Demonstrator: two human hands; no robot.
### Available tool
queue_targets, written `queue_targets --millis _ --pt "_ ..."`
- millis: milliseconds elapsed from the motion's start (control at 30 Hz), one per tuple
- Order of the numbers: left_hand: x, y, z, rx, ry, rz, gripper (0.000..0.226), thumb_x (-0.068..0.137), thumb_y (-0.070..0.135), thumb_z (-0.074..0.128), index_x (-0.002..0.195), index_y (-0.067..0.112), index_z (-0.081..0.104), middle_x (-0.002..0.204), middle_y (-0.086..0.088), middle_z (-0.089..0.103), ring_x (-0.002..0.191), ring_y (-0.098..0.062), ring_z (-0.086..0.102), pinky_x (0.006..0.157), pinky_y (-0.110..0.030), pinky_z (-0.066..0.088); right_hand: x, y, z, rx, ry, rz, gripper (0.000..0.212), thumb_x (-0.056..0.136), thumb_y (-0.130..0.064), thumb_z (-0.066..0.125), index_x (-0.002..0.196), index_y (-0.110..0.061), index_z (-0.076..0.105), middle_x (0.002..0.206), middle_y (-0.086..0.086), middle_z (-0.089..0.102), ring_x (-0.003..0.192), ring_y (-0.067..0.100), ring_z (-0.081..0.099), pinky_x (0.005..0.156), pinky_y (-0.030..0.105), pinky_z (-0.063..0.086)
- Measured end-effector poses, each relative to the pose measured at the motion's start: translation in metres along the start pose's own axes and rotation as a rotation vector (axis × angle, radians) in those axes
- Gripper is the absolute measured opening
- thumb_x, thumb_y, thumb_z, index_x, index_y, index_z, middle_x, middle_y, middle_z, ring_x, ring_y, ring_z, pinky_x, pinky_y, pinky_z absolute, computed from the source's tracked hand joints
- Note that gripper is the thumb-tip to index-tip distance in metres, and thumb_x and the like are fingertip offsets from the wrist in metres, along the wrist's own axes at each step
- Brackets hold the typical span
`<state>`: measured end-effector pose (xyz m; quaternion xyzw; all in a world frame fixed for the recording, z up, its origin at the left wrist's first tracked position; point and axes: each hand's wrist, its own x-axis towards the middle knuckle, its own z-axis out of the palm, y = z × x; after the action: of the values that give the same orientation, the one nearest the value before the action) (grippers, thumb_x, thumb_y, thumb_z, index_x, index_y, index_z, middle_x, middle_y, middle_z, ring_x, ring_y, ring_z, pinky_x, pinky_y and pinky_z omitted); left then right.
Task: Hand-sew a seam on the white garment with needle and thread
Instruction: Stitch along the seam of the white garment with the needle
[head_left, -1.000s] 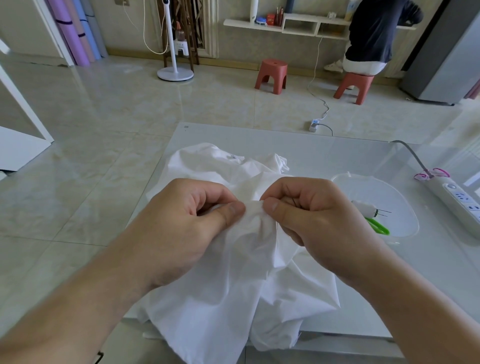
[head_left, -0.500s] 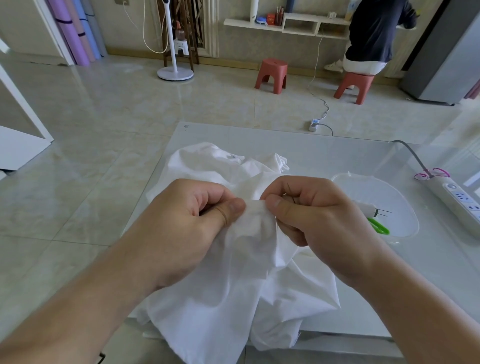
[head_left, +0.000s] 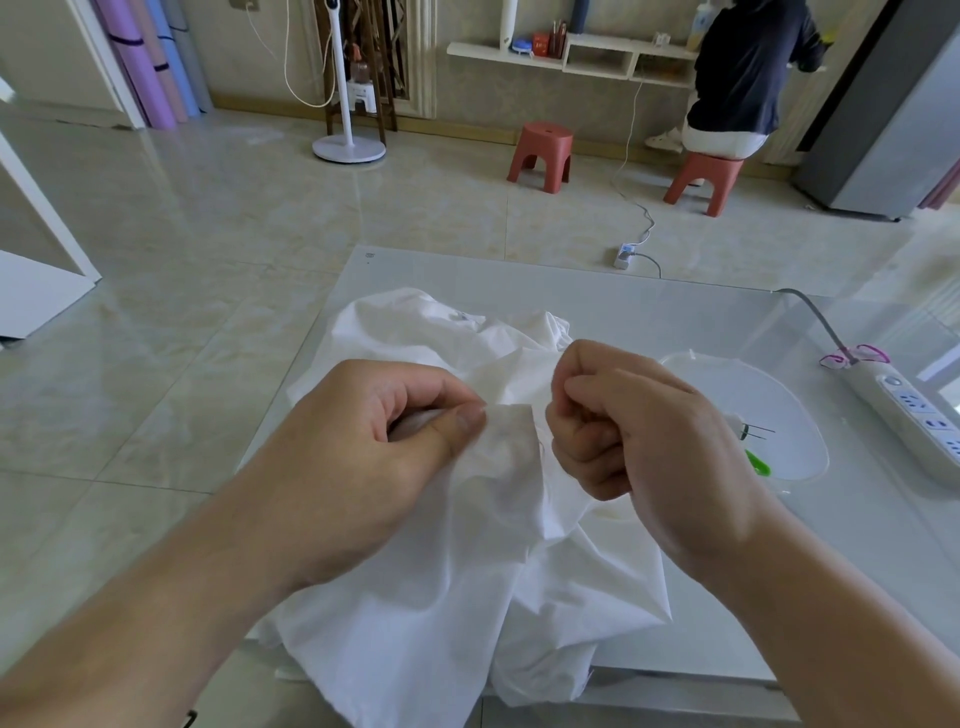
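The white garment (head_left: 467, 545) lies crumpled on the pale table (head_left: 649, 317) and hangs over its near edge. My left hand (head_left: 363, 457) pinches a raised fold of the cloth between thumb and forefinger. My right hand (head_left: 639, 431) is just right of that fold, fingers curled, with thumb and forefinger pinched together above the cloth, as on the needle. The needle and thread are too thin to make out between the fingers.
A clear plastic tray (head_left: 800, 410) sits to the right with spare needles (head_left: 756, 429) and a green tool (head_left: 758, 463). A white power strip (head_left: 917, 415) lies at the table's right edge. On the floor beyond are red stools (head_left: 543, 156), a fan stand (head_left: 348, 148) and a seated person (head_left: 743, 73).
My right hand has let go of the fold and lifted up and to the right, away from the cloth. My left hand keeps its pinch in the same place.
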<state>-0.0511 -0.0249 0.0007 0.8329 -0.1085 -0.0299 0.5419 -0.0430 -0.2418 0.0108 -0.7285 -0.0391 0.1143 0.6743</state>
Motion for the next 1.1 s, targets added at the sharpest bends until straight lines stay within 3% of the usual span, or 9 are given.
queue_targets --millis 100,200,333,467,633,700,833,1000,1100 --pt "0.0007 -0.0008 0.0001 -0.008 0.004 0.009 0.017 0.1 0.034 0.071 0.087 0.034 0.082 0.079 0.014 0.077 0.078 -0.002 0.07 0.078 -0.027 0.047 -0.0015 0.0021 0.0009 -0.1 0.017 -0.008 0.032 0.102 0.0 0.042 0.073 -0.012 0.051 0.059 -0.001 0.035 0.053 0.017 0.028 0.047 0.022 0.027" --pt "0.001 -0.002 0.0001 -0.012 0.017 0.004 0.017 0.1 0.031 0.07 0.087 0.034 0.082 0.08 0.014 0.078 0.08 -0.002 0.072 0.078 -0.026 0.047 -0.0011 0.0042 0.0003 -0.152 0.0 -0.057 0.024 0.105 -0.008 0.053 0.082 -0.013 0.058 0.06 0.0 0.039 0.053 0.016 0.033 0.051 0.024 0.03" --pt "0.001 -0.0025 -0.0004 -0.012 0.018 0.005 0.017 0.1 0.031 0.07 0.089 0.034 0.082 0.084 0.014 0.08 0.084 -0.004 0.074 0.08 -0.029 0.049 -0.0013 0.0024 -0.0005 -0.16 -0.004 -0.152 0.013 0.087 -0.021 0.065 0.075 -0.017 0.062 0.06 0.002 0.041 0.055 0.016 0.036 0.052 0.018 0.035" --pt "0.0009 -0.0019 -0.0005 -0.005 0.007 0.011 0.019 0.102 0.029 0.07 0.089 0.034 0.082 0.085 0.014 0.08 0.085 -0.003 0.074 0.081 -0.029 0.049 -0.0028 0.002 0.0001 -0.117 -0.011 -0.166 0.013 0.085 -0.017 0.068 0.075 -0.009 0.065 0.06 0.007 0.04 0.056 0.019 0.034 0.053 0.019 0.034" --pt "0.0012 -0.0011 -0.0004 0.004 0.006 0.016 0.019 0.101 0.027 0.069 0.089 0.031 0.083 0.083 0.013 0.079 0.083 -0.004 0.073 0.08 -0.029 0.049 -0.0048 0.0028 0.002 -0.111 0.049 -0.15 0.018 0.088 -0.004 0.078 0.071 -0.01 0.072 0.056 -0.004 0.049 0.05 0.012 0.04 0.053 0.019 0.035" --pt "0.0015 -0.0012 -0.0002 -0.002 0.001 0.015 0.018 0.102 0.036 0.069 0.088 0.034 0.082 0.084 0.013 0.079 0.084 -0.004 0.074 0.08 -0.029 0.049 -0.006 0.0015 0.0033 -0.097 0.04 -0.133 0.012 0.081 -0.014 0.082 0.074 -0.011 0.073 0.063 0.003 0.054 0.054 0.018 0.038 0.053 0.023 0.032" --pt "0.0018 -0.0015 0.0002 0.01 -0.003 0.027 0.017 0.101 0.036 0.07 0.089 0.035 0.081 0.085 0.013 0.079 0.085 -0.006 0.074 0.081 -0.032 0.052 -0.0074 -0.0005 0.0052 -0.077 0.015 -0.126 0.009 0.078 -0.013 0.076 0.073 -0.007 0.071 0.106 -0.005 0.078 0.054 0.016 0.047 0.051 0.013 0.036" --pt "0.0013 -0.0008 -0.0011 -0.002 -0.044 0.018 0.017 0.099 0.039 0.068 0.091 0.033 0.082 0.087 0.01 0.081 0.087 -0.01 0.077 0.086 -0.042 0.059 -0.007 0.0024 0.0076 -0.111 0.013 -0.119 0.016 0.09 0.004 0.069 0.074 0.002 0.066 0.08 0.015 0.076 0.049 0.012 0.052 0.05 0.009 0.037" --pt "0.0011 -0.0013 -0.0021 0.018 -0.032 0.015 0.018 0.102 0.031 0.07 0.089 0.032 0.082 0.085 0.01 0.08 0.085 -0.009 0.076 0.083 -0.037 0.056 -0.0053 0.0046 0.0078 -0.084 0.023 -0.111 0.015 0.089 0.003 0.071 0.076 0.003 0.066 0.076 0.009 0.074 0.053 0.019 0.05 0.049 0.015 0.037"
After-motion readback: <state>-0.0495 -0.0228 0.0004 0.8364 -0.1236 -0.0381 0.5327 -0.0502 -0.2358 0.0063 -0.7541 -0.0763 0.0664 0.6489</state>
